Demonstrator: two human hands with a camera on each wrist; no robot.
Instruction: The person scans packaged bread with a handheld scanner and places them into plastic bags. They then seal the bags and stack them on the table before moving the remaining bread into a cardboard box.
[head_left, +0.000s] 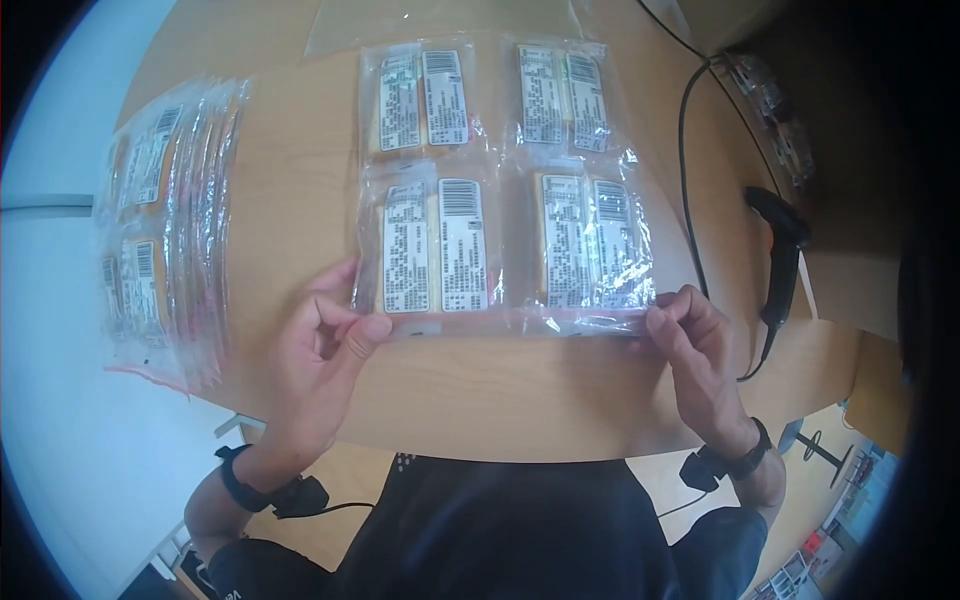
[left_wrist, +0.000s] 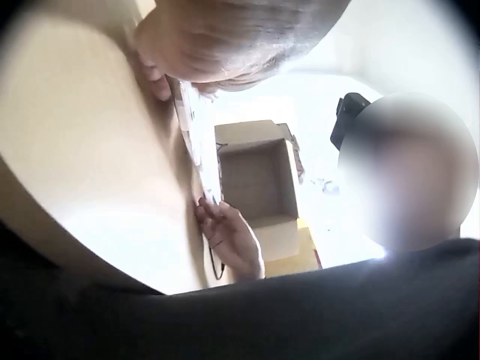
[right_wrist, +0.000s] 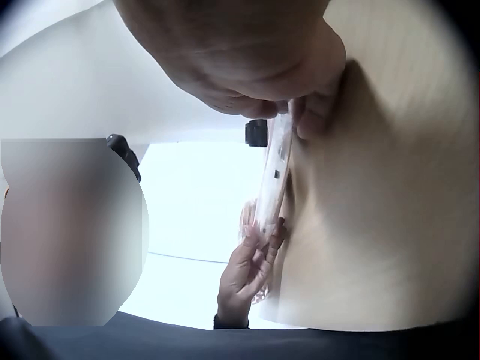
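A large clear zip bag [head_left: 508,240] lies on the table with its pink-striped seal edge [head_left: 520,315] toward the person. Inside are several small packs of pale, bread-like slices [head_left: 461,245] bearing printed white labels and barcodes. At the near left corner, my left hand [head_left: 325,355] pinches the seal edge between thumb and curled fingers. The opposite corner is pinched by my right hand [head_left: 703,355] in the same way. From the right wrist view, the bag's edge [right_wrist: 274,172] stretches between both hands, just above the tabletop.
A row of similar filled bags [head_left: 165,230] stands at the table's left. A black barcode scanner [head_left: 783,250] and its cable [head_left: 686,150] lie to the right, by an open cardboard box [left_wrist: 259,180]. Another clear plastic sheet [head_left: 440,25] lies at the far edge.
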